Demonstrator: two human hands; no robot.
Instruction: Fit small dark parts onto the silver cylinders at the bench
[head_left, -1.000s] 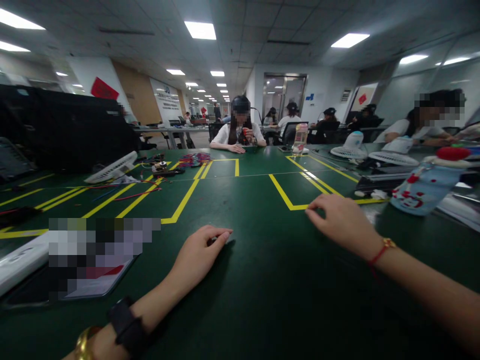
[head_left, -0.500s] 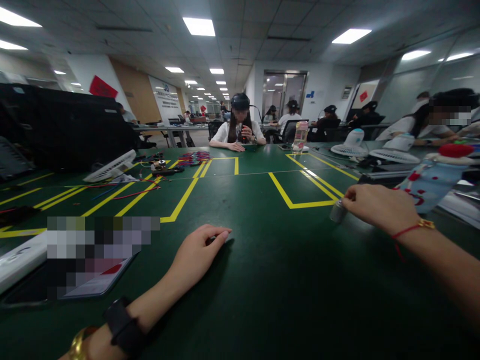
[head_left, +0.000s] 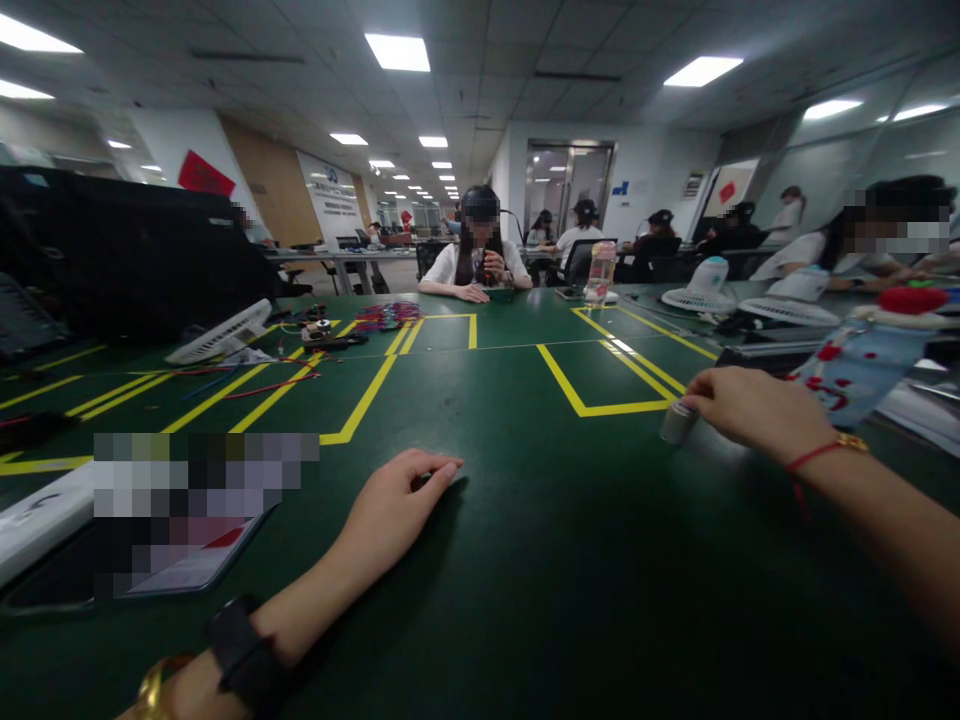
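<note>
My left hand [head_left: 394, 512] lies palm down on the green table mat [head_left: 525, 560], its fingertips over a small pale thing that is mostly hidden. My right hand [head_left: 754, 408] reaches to the right and pinches a small grey cylinder [head_left: 677, 422] at its top, near the corner of a yellow taped rectangle [head_left: 600, 408]. A red string bracelet circles my right wrist; a black watch and a gold bangle sit on my left wrist.
A tilted blue bottle with red marks [head_left: 855, 370] lies just right of my right hand. White fan parts [head_left: 221, 335], coloured wires [head_left: 386, 318] and a flat card [head_left: 187, 565] lie to the left. A person [head_left: 480, 260] sits across; others sit at right.
My right hand moved to the right off the mat and took hold of the small grey cylinder. My left hand stayed where it was.
</note>
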